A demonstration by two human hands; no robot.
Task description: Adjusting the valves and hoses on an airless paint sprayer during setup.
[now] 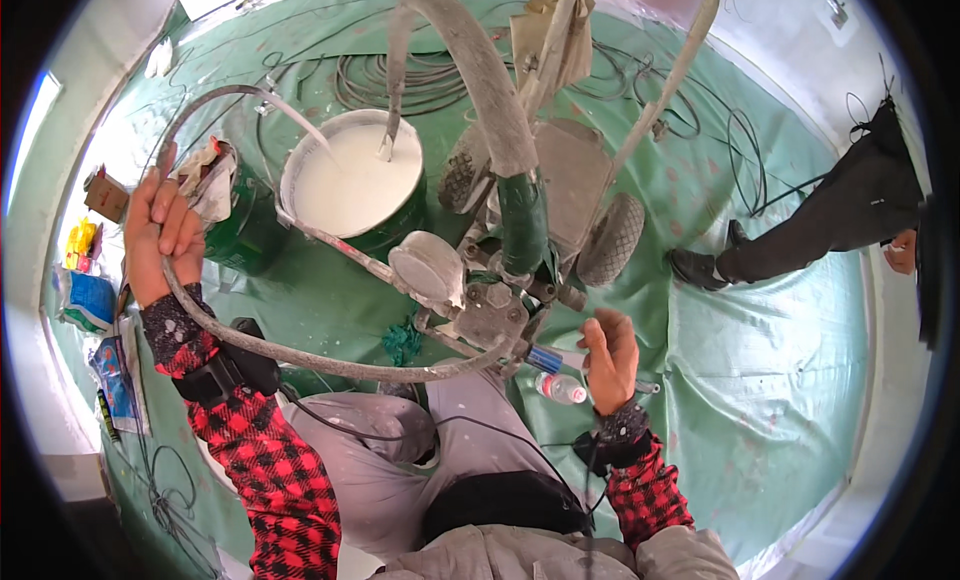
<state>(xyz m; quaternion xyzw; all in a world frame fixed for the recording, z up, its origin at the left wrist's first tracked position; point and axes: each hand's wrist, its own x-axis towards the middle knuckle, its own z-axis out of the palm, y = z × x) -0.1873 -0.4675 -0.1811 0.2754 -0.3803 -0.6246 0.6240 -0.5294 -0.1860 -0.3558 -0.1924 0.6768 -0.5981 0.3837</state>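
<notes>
My left hand (165,215) is wrapped round a thin grey hose (240,335), which loops down to a paint-spattered pump machine (490,315) on a wheeled cart (570,160). My right hand (610,355) is beside the machine's blue-sleeved fitting (543,359), fingers loosely curved and apparently empty, above a small plastic bottle (560,388). Left of the machine, a bucket of white liquid (338,180) has a pale tube and the bent end of a thick pipe (465,80) in it. A round cup-like part (425,270) sits at the machine's left.
A green bucket (245,220) and assorted bags (85,300) lie left. Coiled cables (390,80) lie behind on the green floor sheet (760,380). At right, another person's dark-trousered leg (820,210) and hand (900,252) show. A white wall (800,40) rises behind.
</notes>
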